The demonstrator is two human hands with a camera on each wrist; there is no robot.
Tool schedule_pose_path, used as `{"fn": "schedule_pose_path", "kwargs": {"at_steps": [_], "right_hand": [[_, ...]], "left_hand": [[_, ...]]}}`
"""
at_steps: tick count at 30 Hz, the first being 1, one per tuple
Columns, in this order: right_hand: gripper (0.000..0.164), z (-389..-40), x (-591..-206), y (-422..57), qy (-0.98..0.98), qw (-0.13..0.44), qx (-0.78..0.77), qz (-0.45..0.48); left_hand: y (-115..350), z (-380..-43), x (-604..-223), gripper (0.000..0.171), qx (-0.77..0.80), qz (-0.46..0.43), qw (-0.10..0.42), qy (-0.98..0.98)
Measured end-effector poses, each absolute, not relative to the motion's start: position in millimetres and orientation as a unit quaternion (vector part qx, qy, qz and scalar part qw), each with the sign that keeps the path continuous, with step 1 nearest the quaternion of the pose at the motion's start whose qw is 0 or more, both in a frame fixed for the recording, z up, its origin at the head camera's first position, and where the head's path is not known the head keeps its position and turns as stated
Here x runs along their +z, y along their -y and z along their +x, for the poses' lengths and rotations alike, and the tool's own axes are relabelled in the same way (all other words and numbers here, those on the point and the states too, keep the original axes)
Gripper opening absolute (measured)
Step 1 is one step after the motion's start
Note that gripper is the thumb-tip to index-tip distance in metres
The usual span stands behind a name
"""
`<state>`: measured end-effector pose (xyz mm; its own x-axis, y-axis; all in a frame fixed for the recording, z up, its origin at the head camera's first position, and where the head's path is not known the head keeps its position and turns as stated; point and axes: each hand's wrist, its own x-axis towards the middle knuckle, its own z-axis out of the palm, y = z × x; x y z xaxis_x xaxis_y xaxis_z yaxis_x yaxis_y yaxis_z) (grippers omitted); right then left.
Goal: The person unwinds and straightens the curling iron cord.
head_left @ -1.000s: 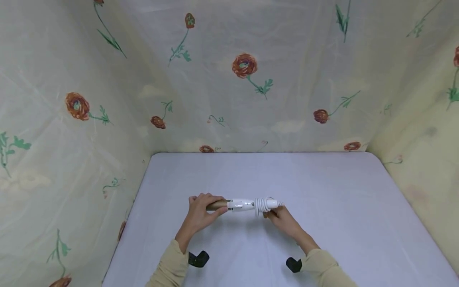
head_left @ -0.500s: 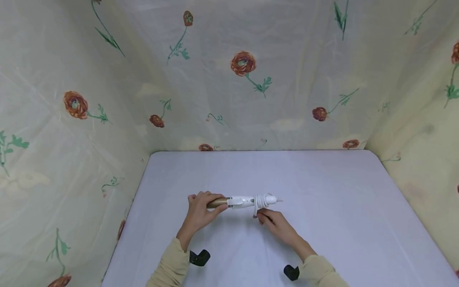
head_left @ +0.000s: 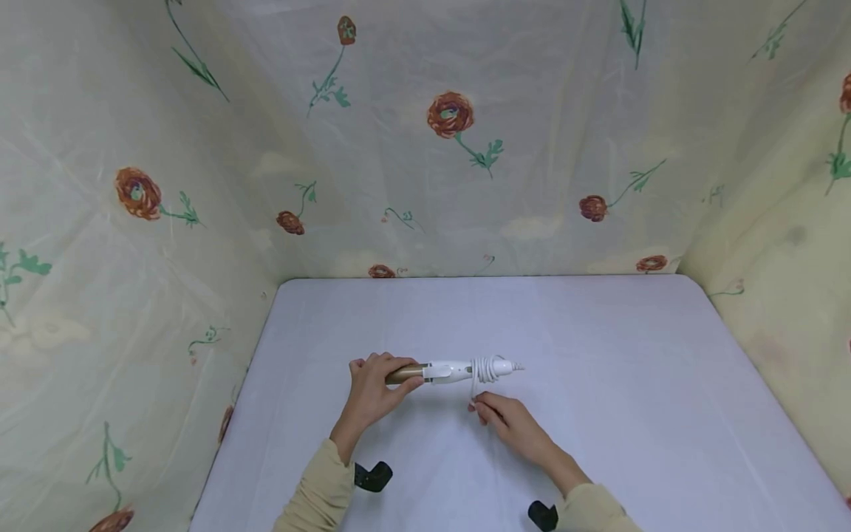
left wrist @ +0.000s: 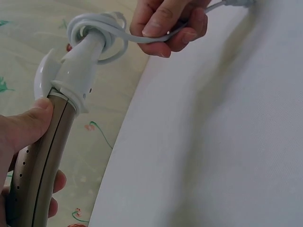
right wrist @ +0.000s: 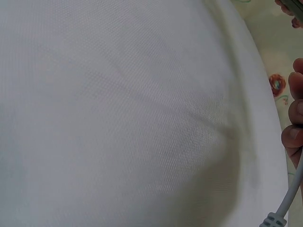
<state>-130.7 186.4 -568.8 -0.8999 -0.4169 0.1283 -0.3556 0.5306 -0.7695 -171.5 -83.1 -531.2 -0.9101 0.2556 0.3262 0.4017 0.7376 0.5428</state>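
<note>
My left hand (head_left: 374,390) grips the gold-brown barrel of a white-handled curling iron (head_left: 447,372), held above the table. Its pale cord (head_left: 487,369) is wound in several loops around the handle, near the tapered end that points right. With thumb and fingers, my right hand (head_left: 517,427) pinches the stretch of cord leading off the loops, just below the handle. In the left wrist view, that cord (left wrist: 130,36) runs taut from the coil into the right fingers and out beyond them. A ribbed cord end (right wrist: 273,220) hangs below the right fingers (right wrist: 294,135) in the right wrist view.
A white-covered table (head_left: 598,347) lies under both hands. Floral cloth walls (head_left: 532,148) stand behind it and at both sides. A black wrist mount (head_left: 374,476) shows beside the left sleeve, and another black mount (head_left: 543,515) beside the right one.
My right hand has come from the handle's right end to below the coil, moving left and drawing the cord toward me. The left hand keeps its grip, nearly still.
</note>
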Motion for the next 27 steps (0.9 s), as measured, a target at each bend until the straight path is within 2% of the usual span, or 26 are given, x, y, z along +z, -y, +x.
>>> {"fn": "schedule_pose_path", "kwargs": {"at_steps": [14,27], "right_hand": [[0.015,-119.8,-552.7,-182.3,-0.887,-0.017,-0.38,-0.26],[0.014,-113.8,-532.4,-181.1,-0.895,-0.038,-0.349,-0.275]], "left_hand": [[82.0,-170.6,-530.0,0.038,-0.309,-0.17,0.115,0.929],[83.3,-171.1,-535.3,0.038,-0.302,-0.167,0.115,0.931]]}}
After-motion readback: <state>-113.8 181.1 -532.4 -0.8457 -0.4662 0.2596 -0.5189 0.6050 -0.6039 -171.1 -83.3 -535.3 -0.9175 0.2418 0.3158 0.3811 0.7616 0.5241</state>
